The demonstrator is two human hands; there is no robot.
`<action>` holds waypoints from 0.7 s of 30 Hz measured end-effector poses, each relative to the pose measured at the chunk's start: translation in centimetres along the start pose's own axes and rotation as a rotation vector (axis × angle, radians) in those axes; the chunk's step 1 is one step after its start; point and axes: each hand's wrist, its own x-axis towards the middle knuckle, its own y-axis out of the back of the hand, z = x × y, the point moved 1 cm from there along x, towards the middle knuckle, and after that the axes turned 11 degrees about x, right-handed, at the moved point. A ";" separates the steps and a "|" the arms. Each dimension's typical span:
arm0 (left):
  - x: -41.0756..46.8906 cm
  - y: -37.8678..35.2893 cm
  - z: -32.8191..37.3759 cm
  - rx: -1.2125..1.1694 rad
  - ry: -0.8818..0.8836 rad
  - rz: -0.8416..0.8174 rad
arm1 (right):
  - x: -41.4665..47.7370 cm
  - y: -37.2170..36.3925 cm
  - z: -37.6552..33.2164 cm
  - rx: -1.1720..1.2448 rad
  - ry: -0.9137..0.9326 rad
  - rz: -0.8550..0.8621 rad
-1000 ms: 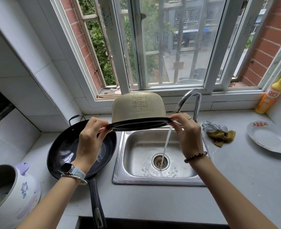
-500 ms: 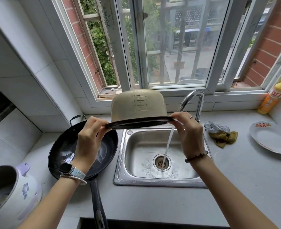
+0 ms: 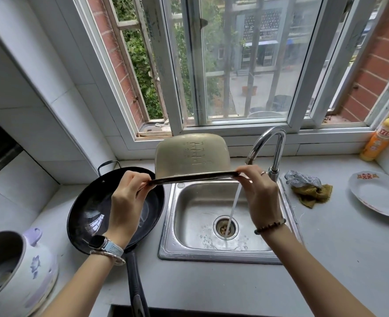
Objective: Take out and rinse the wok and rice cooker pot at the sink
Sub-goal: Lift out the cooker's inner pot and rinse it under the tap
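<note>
I hold the beige rice cooker pot (image 3: 192, 156) upside down above the steel sink (image 3: 168, 225), its dark rim facing down. My left hand (image 3: 127, 200) pinches the rim's left end and my right hand (image 3: 258, 197) pinches its right end. Water streams from the curved tap (image 3: 269, 143) down into the drain, just beside my right hand. The black wok (image 3: 90, 209) sits on the counter left of the sink, partly behind my left hand, its long handle pointing toward me.
The open rice cooker body (image 3: 15, 271), white with purple flowers, stands at the lower left. A crumpled cloth and scourer (image 3: 307, 188) lie right of the sink. A white plate (image 3: 376, 195) and an orange detergent bottle (image 3: 381, 138) sit further right.
The pot stays upside down over the sink in both hands; its rim has levelled so less of the dark underside shows. Water keeps running.
</note>
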 end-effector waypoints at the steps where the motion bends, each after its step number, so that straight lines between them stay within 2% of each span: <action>1: 0.2 0.0 0.0 0.004 0.004 0.003 | 0.1 0.0 0.1 0.000 -0.004 -0.005; 5: 0.2 -0.3 -0.3 0.009 0.009 -0.055 | 0.2 -0.1 0.4 -0.007 -0.035 -0.044; 9: -0.1 -0.5 -0.2 0.017 0.014 -0.024 | 0.1 -0.2 0.3 -0.013 -0.014 -0.021; 13: -0.5 -0.8 -0.5 -0.027 0.056 -0.093 | -0.1 -0.1 1.1 -0.011 -0.080 -0.085; 18: -0.7 -0.6 0.1 -0.014 0.044 -0.022 | 0.4 0.1 0.3 -0.004 -0.012 -0.012; 21: -1.2 -0.7 -0.1 -0.009 0.050 -0.080 | 0.3 0.0 0.6 -0.013 -0.046 -0.069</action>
